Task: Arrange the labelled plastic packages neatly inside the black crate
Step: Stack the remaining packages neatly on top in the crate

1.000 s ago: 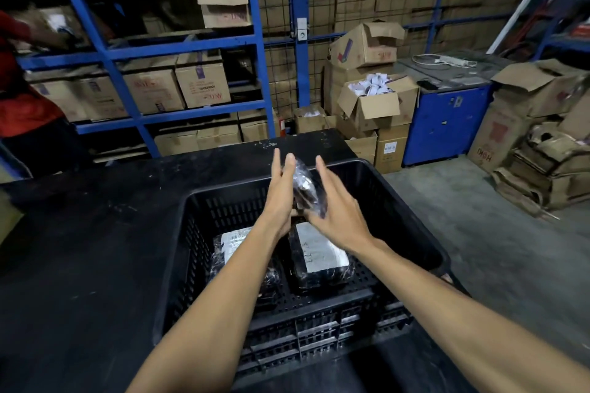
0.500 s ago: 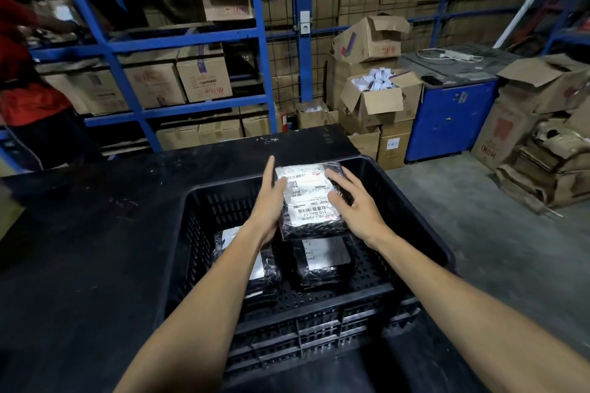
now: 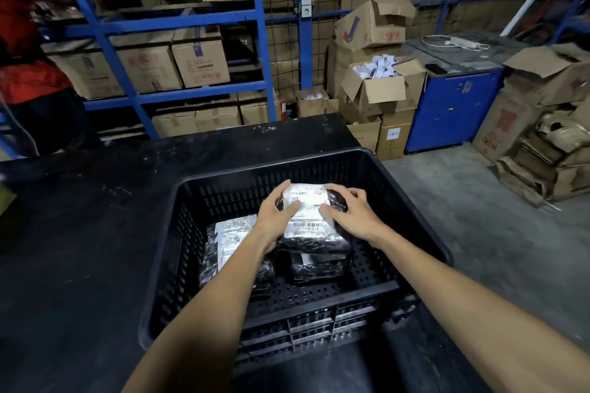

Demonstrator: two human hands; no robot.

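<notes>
Palms-down, both hands [image 3: 274, 217] [image 3: 352, 213] flank the top package [image 3: 311, 220] inside the crate [image 3: 412, 210].

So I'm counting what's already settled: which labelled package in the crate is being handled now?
The top package on the right-hand stack, between the left hand and right hand. The left package and the lower one lie untouched.

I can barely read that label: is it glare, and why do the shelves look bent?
Head view: glare whitens the top package's label between the left hand and right hand; the wide-angle lens bows the blue shelving; the crate interior is dim.
</notes>
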